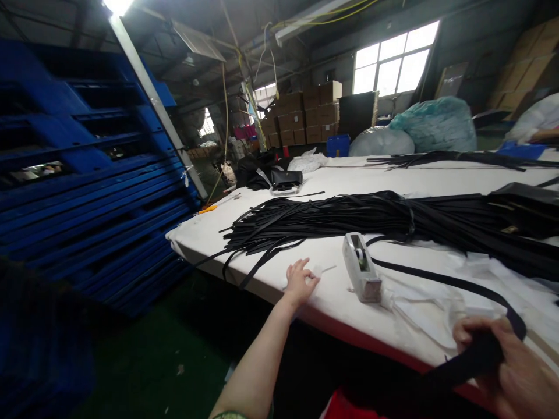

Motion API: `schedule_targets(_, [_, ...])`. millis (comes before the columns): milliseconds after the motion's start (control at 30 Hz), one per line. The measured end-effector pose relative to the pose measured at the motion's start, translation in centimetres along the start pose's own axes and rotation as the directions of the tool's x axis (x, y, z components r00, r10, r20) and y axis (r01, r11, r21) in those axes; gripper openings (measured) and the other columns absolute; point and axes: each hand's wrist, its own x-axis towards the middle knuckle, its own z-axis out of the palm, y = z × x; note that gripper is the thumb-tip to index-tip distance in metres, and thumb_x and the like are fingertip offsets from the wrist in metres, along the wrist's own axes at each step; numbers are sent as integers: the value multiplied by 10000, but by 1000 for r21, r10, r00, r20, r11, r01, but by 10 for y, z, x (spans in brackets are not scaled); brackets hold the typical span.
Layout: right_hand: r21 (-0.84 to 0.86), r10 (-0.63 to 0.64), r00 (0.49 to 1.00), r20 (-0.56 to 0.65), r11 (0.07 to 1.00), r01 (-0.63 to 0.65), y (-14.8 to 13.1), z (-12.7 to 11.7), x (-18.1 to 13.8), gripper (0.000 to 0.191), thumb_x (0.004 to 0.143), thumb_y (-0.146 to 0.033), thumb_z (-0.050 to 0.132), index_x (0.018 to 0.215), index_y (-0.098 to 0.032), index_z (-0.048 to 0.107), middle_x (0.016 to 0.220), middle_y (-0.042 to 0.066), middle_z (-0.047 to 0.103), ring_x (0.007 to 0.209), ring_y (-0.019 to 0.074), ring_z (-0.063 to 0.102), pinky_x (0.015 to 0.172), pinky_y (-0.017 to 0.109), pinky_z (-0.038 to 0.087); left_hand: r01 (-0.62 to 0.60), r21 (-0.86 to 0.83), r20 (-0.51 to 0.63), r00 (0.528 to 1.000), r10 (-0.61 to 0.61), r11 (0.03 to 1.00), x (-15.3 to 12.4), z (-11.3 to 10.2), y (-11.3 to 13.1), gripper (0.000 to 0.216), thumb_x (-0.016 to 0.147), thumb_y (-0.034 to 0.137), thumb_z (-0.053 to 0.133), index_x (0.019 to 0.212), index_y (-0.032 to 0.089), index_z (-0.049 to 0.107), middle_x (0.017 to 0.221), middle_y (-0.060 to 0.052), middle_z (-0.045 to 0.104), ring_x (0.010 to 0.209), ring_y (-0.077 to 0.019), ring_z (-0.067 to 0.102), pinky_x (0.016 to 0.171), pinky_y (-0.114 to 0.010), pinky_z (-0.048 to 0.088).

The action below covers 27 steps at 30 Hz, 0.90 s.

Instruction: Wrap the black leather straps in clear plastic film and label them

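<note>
- Left hand (pixel 300 281): resting near the front edge of the tabletop (pixel 332 177), fingers loosely spread and flat, touching a small pale slip (pixel 318 271) that may be a piece of tape; nothing gripped.
- Right hand (pixel 510 364): at the front edge toward the right corner, closed around a single black strap (pixel 441 280), which curves back across the tabletop toward the tape dispenser.
- Tape dispenser (pixel 361 266): white, standing between the two hands, just behind the front edge.
- Bundle of black straps (pixel 371 218): large heap lying along the middle of the tabletop, loose ends fanning toward the left edge; judged unprocessed stock.
- Further straps (pixel 458 157): thin row along the far edge.
- White paper scraps (pixel 428 308): beside the dispenser.
- Progress, as judged: one strap in hand, the bulk of the heap untouched; no finished pile can be made out.
</note>
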Motion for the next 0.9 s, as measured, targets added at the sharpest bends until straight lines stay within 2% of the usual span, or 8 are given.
schedule_targets(67, [32, 37, 999, -17, 999, -37, -1, 9, -6, 309, 782, -487, 705, 701, -192, 667, 687, 14, 586, 625, 117, 543, 501, 149, 490, -174, -239, 174, 960, 219, 955, -22, 1, 25, 95, 817, 267, 699, 753, 198, 688, 1485, -68, 486, 1362, -253, 444, 1164, -427, 285])
schedule_targets(167, [84, 2, 1000, 30, 996, -4, -3, 24, -7, 373, 766, -549, 722, 699, -189, 650, 667, 3, 578, 629, 113, 535, 523, 161, 479, -263, -632, 419, 675, 607, 729, -66, 18, 58, 214, 772, 368, 758, 734, 172, 681, 1508, -95, 446, 1366, -292, 443, 1120, -375, 348])
schedule_targets(233, [112, 0, 998, 63, 994, -7, -4, 30, -3, 394, 773, -569, 711, 705, -188, 641, 640, -4, 563, 597, 112, 519, 474, 167, 438, -217, -697, 475, 574, 667, 683, -92, 35, 69, 275, 746, 409, 772, 699, 160, 666, 1341, -118, 587, 1238, -290, 550, 1029, -355, 419])
schedule_targets(333, [157, 5, 999, 46, 988, -12, 1, 32, 2, 379, 805, -567, 679, 728, -198, 643, 647, -12, 570, 585, 110, 520, 466, 180, 417, -75, -659, 527, 664, 531, 748, -113, 56, 71, 332, 754, 453, 736, 683, 148, 627, 794, -30, 640, 761, -157, 605, 715, -259, 464])
schedule_targets(433, [-46, 16, 976, 218, 999, -6, 14, 33, -9, 342, 801, -545, 689, 863, -209, 706, 780, 18, 658, 687, 149, 593, 563, 231, 485, 21, -669, 488, 767, 418, 743, -115, 63, 68, 359, 767, 465, 712, 680, 137, 597, 647, 24, 523, 620, -101, 480, 601, -219, 390])
schedule_targets(567, [-421, 128, 769, 627, 886, 195, 31, 35, -34, 355, 849, -535, 639, 934, -209, 748, 947, 72, 725, 919, 245, 649, 827, 346, 522, -97, -675, 389, 796, 464, 731, -109, 51, 71, 252, 791, 369, 702, 710, 137, 646, 750, -18, 612, 720, -140, 562, 697, -245, 446])
schedule_targets(733, [-433, -36, 895, 445, 866, 250, 21, 19, -18, 458, 901, -617, 517, 935, -213, 731, 778, 55, 720, 762, 234, 667, 749, 361, 529, -295, -505, 304, 818, 488, 811, -103, 26, 64, 84, 762, 245, 741, 741, 173, 703, 1241, -92, 620, 1116, -236, 580, 1000, -327, 428])
schedule_targets(900, [-238, -201, 901, 384, 921, 307, 3, 4, 2, 357, 890, -559, 581, 908, -237, 734, 796, 48, 708, 752, 222, 649, 758, 358, 504, -246, -450, 332, 846, 417, 858, -98, 11, 43, 68, 772, 213, 722, 728, 179, 684, 1293, -97, 609, 1196, -240, 566, 1059, -331, 402])
